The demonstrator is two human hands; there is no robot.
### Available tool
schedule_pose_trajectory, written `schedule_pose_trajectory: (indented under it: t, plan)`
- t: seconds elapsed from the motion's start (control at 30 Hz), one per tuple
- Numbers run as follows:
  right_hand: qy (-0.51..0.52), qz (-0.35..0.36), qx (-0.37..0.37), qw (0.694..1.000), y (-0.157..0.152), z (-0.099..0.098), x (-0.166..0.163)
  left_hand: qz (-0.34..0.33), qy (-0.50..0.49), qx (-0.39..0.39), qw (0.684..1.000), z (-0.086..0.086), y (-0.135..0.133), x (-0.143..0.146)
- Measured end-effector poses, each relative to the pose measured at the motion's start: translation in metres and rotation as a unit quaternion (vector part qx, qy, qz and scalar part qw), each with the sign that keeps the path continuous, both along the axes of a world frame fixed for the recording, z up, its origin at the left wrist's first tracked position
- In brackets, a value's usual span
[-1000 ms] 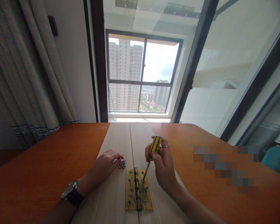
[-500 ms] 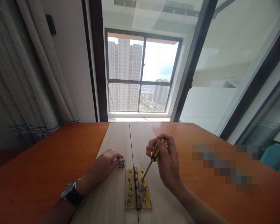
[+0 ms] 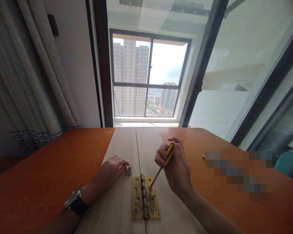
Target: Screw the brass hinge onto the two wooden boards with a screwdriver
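Observation:
My right hand is wrapped round the yellow and black handle of a screwdriver. The shaft slants down to the left, and its tip meets a screw in the right leaf of a brass hinge. Lower on that leaf, further screws sit in the holes. The hinge lies flat, its knuckle along the gap between two pale boards. My left hand rests on the left board, fingers loosely bent and holding nothing visible. A small pile of loose screws lies right by its fingertips.
Beneath the boards is an orange-brown wooden table. Blurred-out items lie on its right side. A grey curtain hangs at the left, and a window stands beyond the far edge.
The right hand has turned on the screwdriver handle, with the index finger now lifted off and the handle leaning further right. The tip stays at the same screw. The left hand has hardly moved.

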State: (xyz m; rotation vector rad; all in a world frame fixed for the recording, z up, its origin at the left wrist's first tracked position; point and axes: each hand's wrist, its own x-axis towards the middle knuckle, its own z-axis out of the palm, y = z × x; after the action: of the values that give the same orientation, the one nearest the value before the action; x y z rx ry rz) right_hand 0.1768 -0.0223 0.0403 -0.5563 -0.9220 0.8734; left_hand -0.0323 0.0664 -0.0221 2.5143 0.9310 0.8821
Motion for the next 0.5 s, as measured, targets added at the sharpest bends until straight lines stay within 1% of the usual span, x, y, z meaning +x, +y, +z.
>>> schedule_pose_trajectory:
  t: [0.07,0.2,0.33,0.5]
  plan:
    - [-0.007,0.005,-0.002,1.000,0.0011,-0.0026,0.0005,0.016,-0.007,0.007,1.000,0.0008,0.0001,-0.0006]
    - [-0.036,0.041,-0.032,0.998,0.0027,-0.0062,0.0018,0.042,-0.030,0.036,0.998,0.0024,0.0003,-0.0024]
    - [0.005,0.083,-0.047,0.995,0.0043,-0.0073,0.0027,0.042,-0.047,0.061,0.996,0.0016,0.0007,-0.0034]
    - [0.043,0.128,-0.076,0.988,0.0069,-0.0068,0.0054,0.033,-0.052,0.065,0.996,-0.0007,0.0015,-0.0031]
